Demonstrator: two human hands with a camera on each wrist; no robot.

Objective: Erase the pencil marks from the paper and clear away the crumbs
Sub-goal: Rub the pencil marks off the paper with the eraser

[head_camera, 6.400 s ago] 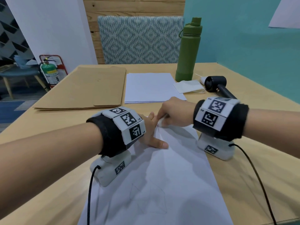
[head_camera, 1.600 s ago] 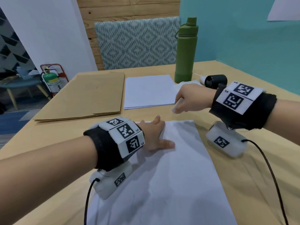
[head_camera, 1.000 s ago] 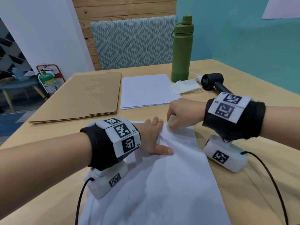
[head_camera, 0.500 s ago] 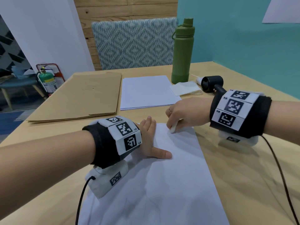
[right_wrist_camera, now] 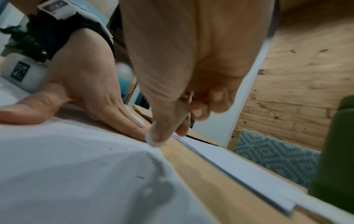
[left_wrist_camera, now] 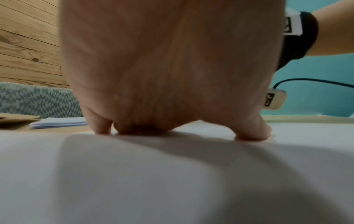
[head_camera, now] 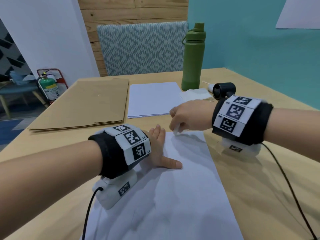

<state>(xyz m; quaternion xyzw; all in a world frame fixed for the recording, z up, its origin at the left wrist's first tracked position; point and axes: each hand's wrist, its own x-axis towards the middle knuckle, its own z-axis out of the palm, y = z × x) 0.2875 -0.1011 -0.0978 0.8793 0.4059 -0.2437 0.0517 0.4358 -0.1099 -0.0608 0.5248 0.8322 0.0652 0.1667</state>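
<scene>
Left hand (head_camera: 158,149) spread flat, fingers (right_wrist_camera: 122,119) straight, pinning the paper (head_camera: 181,191) to the worktop (head_camera: 259,196) near its far left corner; right hand (head_camera: 188,116) curled round a small white eraser (head_camera: 176,131), tip touching the sheet's far edge, with dark crumbs (right_wrist_camera: 139,177) scattered close by. Thin, limp and light, likely to slide or buckle under rubbing, so best held down just beside the rubbed spot with short strokes away from the pinning hand. Faint pencil marks (head_camera: 161,210) showing nearer the body, apparently not yet erased.
</scene>
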